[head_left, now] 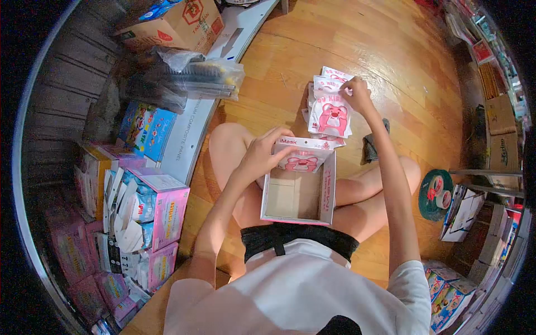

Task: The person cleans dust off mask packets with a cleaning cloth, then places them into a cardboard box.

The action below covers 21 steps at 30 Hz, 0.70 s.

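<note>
An open cardboard box (326, 192), white and pink with "iMask" on its rim, rests in front of my lap. My left hand (265, 153) grips its far left corner, fingers over the rim and thumb inside. One pink-and-white packet (301, 162) with a bear print stands inside against the far wall, near that thumb. Beyond the box, a stack of similar packets (332, 114) lies on the floor. My right hand (356, 92) pinches the upper right edge of a packet on this stack. Its fingertips are partly hidden by the hand itself.
Pink boxes and packets (167, 212) are piled at the left, beside a blue box (148, 128) and a plastic-wrapped bundle (206, 78). A dark cloth (369, 146) lies right of the stack. A green basket (427, 195) with tape rolls sits farther right, near shelves.
</note>
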Each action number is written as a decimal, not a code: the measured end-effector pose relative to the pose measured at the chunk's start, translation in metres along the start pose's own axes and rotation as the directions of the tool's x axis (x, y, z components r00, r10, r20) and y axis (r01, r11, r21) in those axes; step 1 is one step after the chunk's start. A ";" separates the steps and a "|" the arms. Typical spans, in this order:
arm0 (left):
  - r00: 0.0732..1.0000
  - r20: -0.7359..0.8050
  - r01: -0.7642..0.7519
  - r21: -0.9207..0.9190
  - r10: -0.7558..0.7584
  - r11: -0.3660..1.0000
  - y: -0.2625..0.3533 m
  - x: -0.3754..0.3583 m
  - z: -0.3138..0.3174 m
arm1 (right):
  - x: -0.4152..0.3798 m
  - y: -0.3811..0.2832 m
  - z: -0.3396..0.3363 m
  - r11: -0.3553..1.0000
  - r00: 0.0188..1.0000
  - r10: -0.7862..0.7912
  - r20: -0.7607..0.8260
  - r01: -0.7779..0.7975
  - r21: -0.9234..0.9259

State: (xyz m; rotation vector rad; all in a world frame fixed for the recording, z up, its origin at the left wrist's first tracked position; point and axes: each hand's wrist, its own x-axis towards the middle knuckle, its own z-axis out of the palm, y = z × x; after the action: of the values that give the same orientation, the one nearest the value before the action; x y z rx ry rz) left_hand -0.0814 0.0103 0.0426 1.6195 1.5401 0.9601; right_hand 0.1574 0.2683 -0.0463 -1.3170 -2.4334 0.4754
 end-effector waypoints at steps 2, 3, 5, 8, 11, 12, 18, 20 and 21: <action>0.998 -0.013 0.063 -0.067 -0.064 0.996 -0.007 0.000 0.002 | -0.002 -0.014 -0.024 0.996 0.996 -0.082 -0.042 0.084 0.039; 0.998 -0.017 0.066 -0.065 -0.067 0.996 -0.008 0.000 0.002 | -0.006 -0.021 -0.037 0.988 0.997 -0.082 0.001 0.081 0.134; 0.997 -0.018 0.069 -0.062 -0.071 0.996 -0.011 0.001 0.002 | -0.014 -0.033 -0.064 0.947 0.993 -0.085 0.085 0.054 0.316; 0.999 -0.035 0.005 -0.003 -0.005 1.000 -0.013 0.004 0.004 | -0.037 -0.070 -0.114 0.938 0.985 -0.093 0.144 0.038 0.345; 0.998 -0.041 0.036 -0.020 -0.037 0.999 -0.011 0.006 0.005 | -0.060 -0.108 -0.154 0.924 0.997 -0.006 0.077 -0.024 0.382; 0.996 -0.055 0.061 -0.063 -0.065 0.996 -0.011 0.006 0.006 | -0.068 -0.121 -0.165 0.900 0.998 -0.019 0.059 -0.008 0.437; 0.993 0.016 0.114 -0.146 -0.113 0.983 -0.002 0.004 -0.004 | -0.100 -0.170 -0.175 0.777 0.986 -0.113 0.125 0.009 0.630; 0.990 0.111 0.109 -0.191 -0.089 0.975 -0.013 0.006 -0.010 | -0.103 -0.172 -0.160 0.789 0.963 -0.221 0.152 0.085 0.608; 0.992 0.125 0.060 -0.238 -0.030 0.969 -0.022 0.007 -0.008 | -0.104 -0.172 -0.151 0.792 0.947 -0.274 0.169 0.123 0.598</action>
State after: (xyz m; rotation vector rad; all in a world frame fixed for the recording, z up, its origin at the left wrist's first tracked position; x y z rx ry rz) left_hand -0.0993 0.0186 0.0280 1.4375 1.3180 0.9666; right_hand 0.1516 0.1113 0.1501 -0.7580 -2.2839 1.2717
